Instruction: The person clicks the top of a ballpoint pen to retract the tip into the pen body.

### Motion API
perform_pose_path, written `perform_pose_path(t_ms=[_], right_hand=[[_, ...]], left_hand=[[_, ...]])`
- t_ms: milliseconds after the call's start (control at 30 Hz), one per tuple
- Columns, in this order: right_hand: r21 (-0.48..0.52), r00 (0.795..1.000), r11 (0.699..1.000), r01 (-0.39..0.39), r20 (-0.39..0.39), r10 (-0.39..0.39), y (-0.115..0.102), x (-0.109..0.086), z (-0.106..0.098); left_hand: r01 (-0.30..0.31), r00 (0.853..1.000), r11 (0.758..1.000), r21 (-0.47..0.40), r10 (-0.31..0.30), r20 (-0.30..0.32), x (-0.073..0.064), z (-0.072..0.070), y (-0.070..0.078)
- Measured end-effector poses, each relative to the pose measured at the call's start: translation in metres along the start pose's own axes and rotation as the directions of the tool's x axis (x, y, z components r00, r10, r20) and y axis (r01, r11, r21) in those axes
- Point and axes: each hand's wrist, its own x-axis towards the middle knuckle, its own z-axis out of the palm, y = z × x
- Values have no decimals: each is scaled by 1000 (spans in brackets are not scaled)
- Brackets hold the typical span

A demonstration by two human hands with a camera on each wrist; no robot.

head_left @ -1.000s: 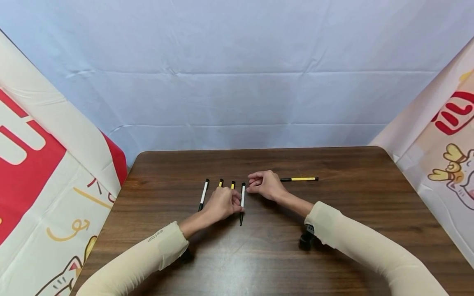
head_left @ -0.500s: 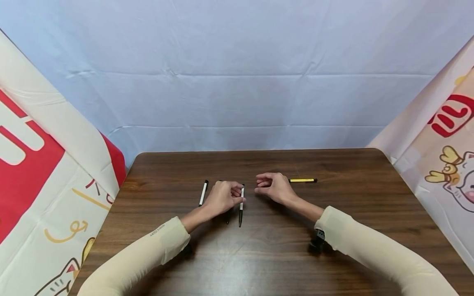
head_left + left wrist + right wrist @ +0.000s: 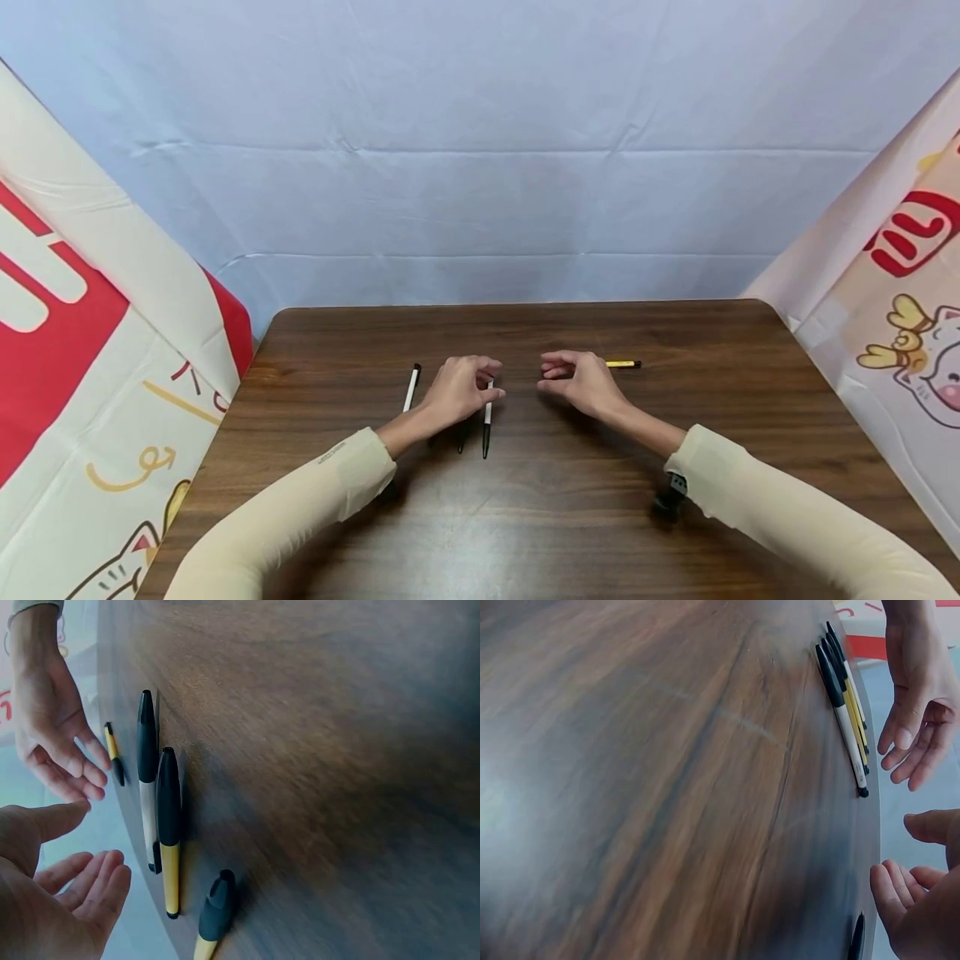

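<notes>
My left hand (image 3: 461, 390), fingers loosely bent and holding nothing, hovers over a row of pens. Beneath its thumb lies a white pen (image 3: 487, 412) with a black tip. Two yellow-and-black pens, one a yellow pen (image 3: 172, 874), lie beside that one in the left wrist view; the hand mostly hides them in the head view. Another white pen (image 3: 411, 390) is at the row's left end. My right hand (image 3: 583, 383) hangs with parted thumb and fingers, nothing between them. Behind it a separate yellow pen (image 3: 624, 364) lies crosswise, its left part hidden by the hand.
The dark wooden table (image 3: 540, 517) has its far edge just beyond the pens. A pale cloth (image 3: 480, 200) hangs behind it. Printed sheets with cartoon figures flank both sides, such as the right sheet (image 3: 900, 333).
My left hand has moved up and slightly right, away from touching the right-hand white pen. My right hand has shifted right, covering more of the crosswise yellow pen. The pens stay put.
</notes>
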Motion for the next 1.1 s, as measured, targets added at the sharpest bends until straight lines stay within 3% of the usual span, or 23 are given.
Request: perform_pose_path(t_ms=[233,467,1100], right_hand=[[-17,1000,1000,-24,-10,24,7,-8,-17],[-61,999,997,-40,-30,38,18,-17,-32],[-157,993,987,-19,-114,1,43,-31,-61]], left_hand=[[-8,1000,999,34,8,-15,11,4,7],[-13,1000,1000,24,13,13,24,9,15],[-24,1000,999,46,24,13,53,32,33]])
